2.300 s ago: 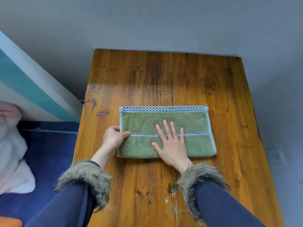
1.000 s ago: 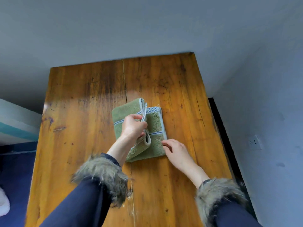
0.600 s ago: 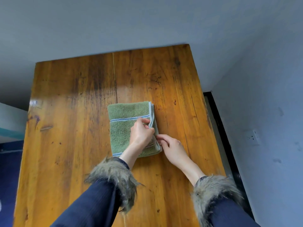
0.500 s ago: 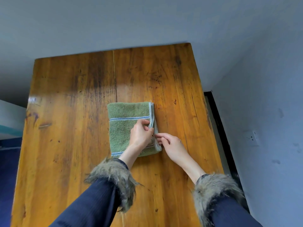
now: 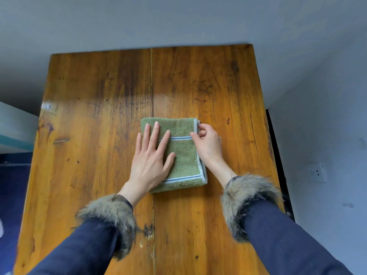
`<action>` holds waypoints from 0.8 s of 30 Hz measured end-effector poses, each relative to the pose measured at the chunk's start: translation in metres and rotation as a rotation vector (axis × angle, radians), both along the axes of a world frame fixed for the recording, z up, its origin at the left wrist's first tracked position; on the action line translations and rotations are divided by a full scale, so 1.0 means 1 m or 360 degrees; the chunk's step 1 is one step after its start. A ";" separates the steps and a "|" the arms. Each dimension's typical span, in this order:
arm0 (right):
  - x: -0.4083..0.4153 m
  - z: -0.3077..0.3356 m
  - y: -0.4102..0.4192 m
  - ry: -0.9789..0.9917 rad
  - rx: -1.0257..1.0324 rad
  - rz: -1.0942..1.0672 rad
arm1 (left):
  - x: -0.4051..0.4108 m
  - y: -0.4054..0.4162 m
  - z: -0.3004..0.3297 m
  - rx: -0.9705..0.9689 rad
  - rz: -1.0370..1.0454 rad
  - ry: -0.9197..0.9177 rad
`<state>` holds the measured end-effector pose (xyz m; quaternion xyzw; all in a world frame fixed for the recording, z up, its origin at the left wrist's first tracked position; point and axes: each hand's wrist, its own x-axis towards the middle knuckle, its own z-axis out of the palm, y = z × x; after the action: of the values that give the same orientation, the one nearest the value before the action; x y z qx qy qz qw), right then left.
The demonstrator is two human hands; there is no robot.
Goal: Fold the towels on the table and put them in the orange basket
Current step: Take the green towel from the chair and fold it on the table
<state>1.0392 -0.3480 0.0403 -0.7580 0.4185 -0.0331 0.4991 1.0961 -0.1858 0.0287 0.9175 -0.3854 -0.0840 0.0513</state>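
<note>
Table (image 5: 111, 120): worn wooden top, orange-brown, with a seam between two planks running from 12 to 6 o'clock; dark stains and scratches gather toward 12, and a pale glare lies near the middle.
Towel (image 5: 183, 155): green, folded into a small rectangle, lying flat at the table's centre, just to the 3 o'clock side of the seam; blue stripes cross it, and a pale blue hem runs down its 3 o'clock edge.
Left hand (image 5: 152, 161): laid palm-down on the towel's 9 o'clock half, fingers straight and spread, pointing to 12; it grasps nothing.
Right hand (image 5: 208, 143): at the towel's 1 o'clock corner, thumb and curled fingers pinching the hem.
Sleeves (image 5: 278, 235): dark blue, with shaggy grey-brown fur cuffs, entering from 6 o'clock.
Wall (image 5: 178, 18): plain grey-white, behind the table at 12 and continuing along 3.
Wall socket (image 5: 317, 172): white, on the wall at 3 o'clock.
Gap (image 5: 278, 159): a dark strip between table edge and wall at 3 o'clock.
Far left: a white and teal surface (image 5: 14, 132) at 9 o'clock, deep blue below it.
</note>
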 end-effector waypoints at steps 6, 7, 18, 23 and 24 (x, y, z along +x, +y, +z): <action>-0.002 -0.005 0.005 -0.0029 -0.0285 -0.0187 | -0.002 -0.010 -0.019 0.0073 0.0089 -0.0029; -0.008 -0.004 0.013 -0.0115 -0.0492 -0.0137 | -0.002 -0.009 -0.019 0.0067 0.0088 -0.0036; -0.067 -0.036 0.038 0.0236 -0.1066 0.0990 | -0.001 -0.006 -0.020 -0.0061 0.0057 -0.0007; -0.063 -0.027 0.040 0.0209 -0.1081 0.0991 | 0.001 -0.005 -0.011 -0.0195 0.0023 0.0050; -0.059 -0.024 0.038 0.0173 -0.1088 0.0973 | 0.003 -0.005 -0.010 -0.0267 0.0002 0.0039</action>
<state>0.9800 -0.3098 0.0162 -0.9684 0.1663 0.0192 0.1846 1.0991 -0.1903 0.0191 0.9091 -0.3899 -0.0625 0.1329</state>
